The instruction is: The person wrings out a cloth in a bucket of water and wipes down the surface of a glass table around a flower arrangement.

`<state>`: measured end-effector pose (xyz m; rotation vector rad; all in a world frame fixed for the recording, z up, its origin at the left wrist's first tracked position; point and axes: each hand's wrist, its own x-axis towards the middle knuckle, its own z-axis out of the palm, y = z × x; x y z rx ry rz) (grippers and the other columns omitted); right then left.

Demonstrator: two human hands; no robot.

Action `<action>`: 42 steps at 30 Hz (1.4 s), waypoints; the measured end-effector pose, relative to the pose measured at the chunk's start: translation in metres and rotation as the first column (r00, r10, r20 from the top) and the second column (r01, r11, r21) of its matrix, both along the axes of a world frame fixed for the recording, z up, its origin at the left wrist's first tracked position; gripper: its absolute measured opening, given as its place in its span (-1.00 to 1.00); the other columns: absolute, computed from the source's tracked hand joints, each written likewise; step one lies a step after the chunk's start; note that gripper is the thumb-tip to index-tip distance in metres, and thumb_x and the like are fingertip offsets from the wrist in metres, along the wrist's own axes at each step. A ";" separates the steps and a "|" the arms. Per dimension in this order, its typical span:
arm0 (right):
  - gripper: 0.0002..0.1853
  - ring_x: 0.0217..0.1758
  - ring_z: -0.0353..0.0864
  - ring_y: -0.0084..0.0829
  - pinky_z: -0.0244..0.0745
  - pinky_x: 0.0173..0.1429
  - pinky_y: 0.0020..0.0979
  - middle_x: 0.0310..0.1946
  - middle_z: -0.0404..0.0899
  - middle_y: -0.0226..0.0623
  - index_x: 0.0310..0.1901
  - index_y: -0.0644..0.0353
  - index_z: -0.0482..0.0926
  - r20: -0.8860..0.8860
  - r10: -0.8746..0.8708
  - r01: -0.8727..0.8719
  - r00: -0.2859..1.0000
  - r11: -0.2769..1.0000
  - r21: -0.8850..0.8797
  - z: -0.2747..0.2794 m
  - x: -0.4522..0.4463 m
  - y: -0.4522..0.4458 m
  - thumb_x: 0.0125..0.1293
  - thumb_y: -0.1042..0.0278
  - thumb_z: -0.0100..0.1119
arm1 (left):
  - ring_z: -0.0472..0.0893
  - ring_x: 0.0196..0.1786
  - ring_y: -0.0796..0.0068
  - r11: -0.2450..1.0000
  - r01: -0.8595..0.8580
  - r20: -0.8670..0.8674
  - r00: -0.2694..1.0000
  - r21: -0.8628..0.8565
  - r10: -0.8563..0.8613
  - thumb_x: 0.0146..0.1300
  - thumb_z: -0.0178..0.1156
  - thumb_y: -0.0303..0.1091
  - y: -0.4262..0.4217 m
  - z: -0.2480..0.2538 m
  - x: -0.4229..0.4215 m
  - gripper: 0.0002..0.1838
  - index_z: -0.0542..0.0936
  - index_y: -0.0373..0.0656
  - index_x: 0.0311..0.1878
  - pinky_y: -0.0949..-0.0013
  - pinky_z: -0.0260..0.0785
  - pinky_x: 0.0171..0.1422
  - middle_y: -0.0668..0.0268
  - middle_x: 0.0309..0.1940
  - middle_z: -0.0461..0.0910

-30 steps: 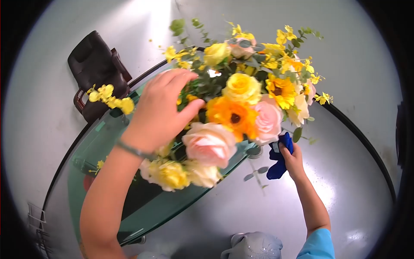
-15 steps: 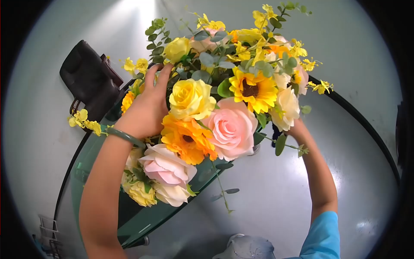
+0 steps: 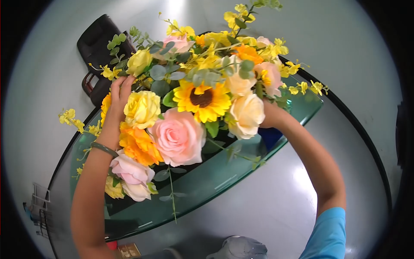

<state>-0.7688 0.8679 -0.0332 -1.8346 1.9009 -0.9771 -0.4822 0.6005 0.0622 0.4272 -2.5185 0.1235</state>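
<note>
Change: A second ago I see the right hand (image 3: 272, 115) out to the side, with the cloth (image 3: 271, 138) in plain view; now it is tucked behind the flowers (image 3: 177, 134), its fingers out of my sight.
Meaning: I judge that both hands are now engaged at the flowers, one on each side.
Flowers: between the left and right fingers, over the desk (image 3: 205, 187); I cannot see their base.
Left hand (image 3: 114, 113): fingers bent in among the blooms, just below one yellow rose (image 3: 139, 62); I cannot tell whether they grip or only press.
Right fingers: hidden, so I cannot tell whether they are open or closed.
Cloth: blue, just below the right hand, by the edge of the desk; I cannot tell whether it is held.
Sunflower (image 3: 202, 98): to the right of the left fingers.
Chair (image 3: 92, 41): beyond the left fingers, well apart.
Writing: I can read no brand, label or lettering; the pale streaks on the glass desk look like glare.
</note>
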 end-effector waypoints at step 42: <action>-0.34 0.40 0.14 -0.09 -0.10 0.44 0.05 0.32 0.20 -0.08 0.23 0.24 0.31 -0.162 0.512 -0.531 0.844 0.839 -0.116 0.001 0.096 0.128 0.20 -0.03 0.11 | 0.42 0.14 0.07 0.992 -0.075 -0.090 0.992 0.105 0.084 0.20 0.16 -0.41 0.354 -0.078 0.051 -0.68 0.52 -0.22 0.04 0.05 0.24 0.24 0.08 0.04 0.43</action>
